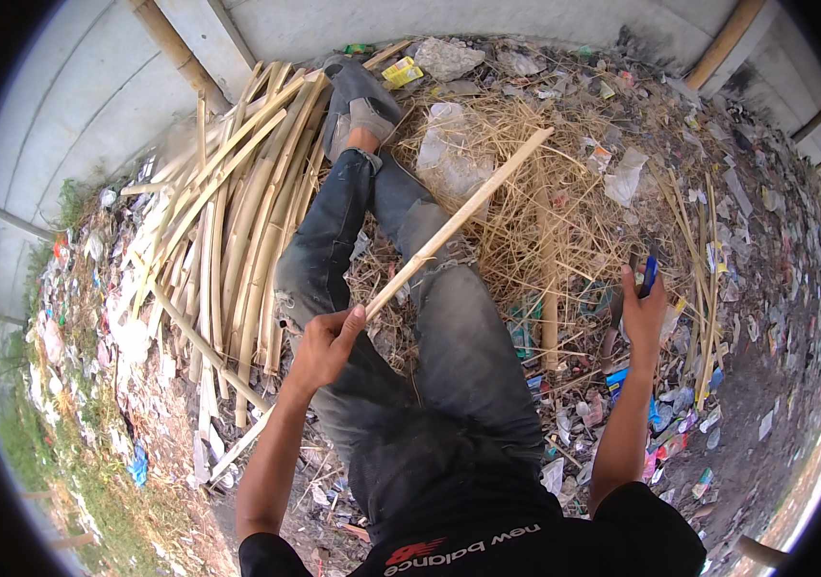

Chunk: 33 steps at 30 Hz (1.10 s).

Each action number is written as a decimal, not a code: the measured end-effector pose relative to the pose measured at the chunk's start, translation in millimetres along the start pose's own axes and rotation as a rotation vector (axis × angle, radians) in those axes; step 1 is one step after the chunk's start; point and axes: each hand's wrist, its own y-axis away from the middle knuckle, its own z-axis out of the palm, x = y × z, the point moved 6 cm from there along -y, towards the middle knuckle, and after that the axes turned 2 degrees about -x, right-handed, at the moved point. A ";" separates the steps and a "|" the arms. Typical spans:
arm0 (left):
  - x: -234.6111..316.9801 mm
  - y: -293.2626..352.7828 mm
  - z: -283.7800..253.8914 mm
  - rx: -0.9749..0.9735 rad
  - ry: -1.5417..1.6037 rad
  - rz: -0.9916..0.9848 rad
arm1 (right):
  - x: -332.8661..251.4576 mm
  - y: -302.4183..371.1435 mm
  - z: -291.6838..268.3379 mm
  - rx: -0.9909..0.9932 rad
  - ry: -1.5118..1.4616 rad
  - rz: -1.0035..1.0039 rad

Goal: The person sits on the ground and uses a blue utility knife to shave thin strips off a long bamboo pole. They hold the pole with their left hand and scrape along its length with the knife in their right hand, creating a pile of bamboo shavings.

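My left hand (326, 348) is closed around the lower part of a long pale bamboo strip (468, 213). The strip slants up and to the right across my legs, its far end in the air above the straw. Off to the right, my right hand (643, 313) is closed on a knife with a blue handle (650, 273). A dark narrow blade shows beside the fingers, partly hidden by them. The knife and the strip are well apart.
A pile of split bamboo strips (255, 231) lies left of my legs. Straw shavings (516, 260) cover the ground ahead, with a bamboo piece (547, 279) among them. Plastic litter (628, 177) is scattered around. A pale panel wall (334, 27) stands at the far side.
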 end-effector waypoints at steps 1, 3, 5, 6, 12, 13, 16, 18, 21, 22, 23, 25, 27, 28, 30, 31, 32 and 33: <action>15.6 3.1 12.2 -0.020 -0.013 0.031 | 9.5 1.4 18.3 -0.091 -0.095 0.007; 38.9 10.9 35.2 -0.062 -0.047 0.082 | 1.5 22.0 53.0 -0.348 -0.161 0.006; 34.1 15.1 58.0 -0.092 -0.047 0.085 | -41.9 60.9 85.9 -0.560 -0.160 -0.077; 31.8 18.3 66.2 -0.107 -0.048 0.083 | -58.0 75.8 99.1 -0.614 -0.184 -0.149; 11.6 24.3 91.3 -0.094 -0.011 0.111 | -78.4 127.9 138.7 -0.751 -0.042 -0.514; 11.3 24.3 92.6 -0.080 0.000 0.116 | -80.4 134.9 139.8 -0.787 0.005 -0.532; 12.6 25.6 93.4 -0.087 0.034 0.102 | -77.2 147.0 147.2 -0.771 0.054 -0.556; 11.7 27.9 93.3 -0.080 0.021 0.083 | -77.6 148.5 148.7 -0.765 0.096 -0.556; 8.3 35.5 91.4 -0.088 0.019 0.052 | -81.5 153.5 149.8 -0.757 0.137 -0.555; 5.7 39.5 90.5 -0.090 0.024 0.041 | -84.0 156.0 150.6 -0.754 0.130 -0.562; 2.6 43.1 90.0 -0.085 0.026 0.031 | -86.6 158.7 151.7 -0.751 0.123 -0.569; -3.2 49.9 86.3 -0.079 0.017 0.014 | -86.2 160.9 153.9 -0.745 0.120 -0.561; -5.7 62.1 76.9 -0.089 -0.013 -0.011 | -79.4 161.2 162.2 -0.741 0.125 -0.530; -5.2 70.3 70.2 -0.095 -0.035 -0.023 | -65.3 148.2 164.4 -0.691 0.094 -0.460; -11.0 95.7 52.7 -0.020 -0.102 0.030 | -31.6 106.5 164.2 -0.586 0.025 -0.319; -9.0 105.1 46.0 0.017 -0.133 0.051 | -31.5 99.7 161.6 -0.590 -0.002 -0.316; -9.7 105.7 44.8 -0.013 -0.108 0.007 | -31.4 94.3 158.7 -0.593 -0.029 -0.312; -7.9 103.5 44.1 -0.042 -0.083 -0.037 | -32.1 93.0 156.4 -0.595 -0.056 -0.307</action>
